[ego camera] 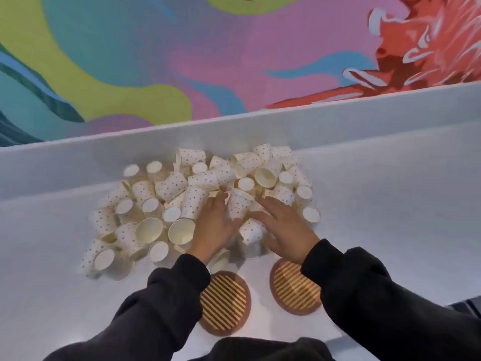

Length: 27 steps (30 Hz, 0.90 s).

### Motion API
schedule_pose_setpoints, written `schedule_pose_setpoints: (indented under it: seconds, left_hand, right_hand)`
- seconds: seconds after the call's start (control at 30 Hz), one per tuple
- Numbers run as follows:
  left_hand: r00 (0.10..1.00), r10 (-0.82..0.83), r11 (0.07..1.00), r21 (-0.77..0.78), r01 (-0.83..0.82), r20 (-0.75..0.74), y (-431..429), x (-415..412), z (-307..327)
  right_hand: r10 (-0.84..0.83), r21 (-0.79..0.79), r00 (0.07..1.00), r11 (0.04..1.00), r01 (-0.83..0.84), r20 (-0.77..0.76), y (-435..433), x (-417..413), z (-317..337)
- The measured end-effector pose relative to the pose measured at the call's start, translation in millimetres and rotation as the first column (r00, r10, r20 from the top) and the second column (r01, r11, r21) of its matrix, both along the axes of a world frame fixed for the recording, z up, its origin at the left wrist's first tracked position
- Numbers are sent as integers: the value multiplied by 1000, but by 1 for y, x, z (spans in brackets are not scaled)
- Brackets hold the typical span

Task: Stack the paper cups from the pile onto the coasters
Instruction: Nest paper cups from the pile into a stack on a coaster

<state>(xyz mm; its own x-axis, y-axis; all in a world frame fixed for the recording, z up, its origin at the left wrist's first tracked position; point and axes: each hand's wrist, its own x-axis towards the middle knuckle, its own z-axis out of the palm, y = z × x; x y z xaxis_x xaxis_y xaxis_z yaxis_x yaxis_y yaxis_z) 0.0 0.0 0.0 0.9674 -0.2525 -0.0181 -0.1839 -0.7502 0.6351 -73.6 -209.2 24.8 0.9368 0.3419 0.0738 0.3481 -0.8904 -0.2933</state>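
**While fingers (263,204) rest on the pile (166,188), coasters (224,303) lie nearer**

Straight and slightly spread, those of the right hand (283,225) lie on the cups. The left hand (213,225) touches a dotted cup (238,205) between the hands; its grip cannot be told. Both coasters sit on the white counter (390,217).

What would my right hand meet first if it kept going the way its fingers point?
Probably the white polka-dot paper cup in the cup pile, just ahead of the right hand; depth is unclear.
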Motion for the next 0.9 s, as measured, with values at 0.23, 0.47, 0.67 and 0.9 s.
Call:
schedule_pose_setpoints:
  seconds: [0.23, 0.47, 0.67, 0.9]
  left_hand:
    - [1000, 13, 1000, -28, -13, 6, -3, -4, 1]
    - [987, 143, 919, -361, -159, -71, 2, -11, 32]
    - [945, 186, 641, -696, -325, -270, 36, -29, 67]
    - [970, 118, 693, -682, -234, -212, 51, -43, 95]
  right_hand:
    - [0, -92, 1000, 996, 3, 29, 0, 8, -6]
    - [-7, 29, 990, 1000, 3, 144, -5, 7, 5]
    - [-231, 633, 958, 719, 287, -172, -4, -14, 28]
    - [-242, 842, 873, 251, 478, -424, 17, -11, 35]
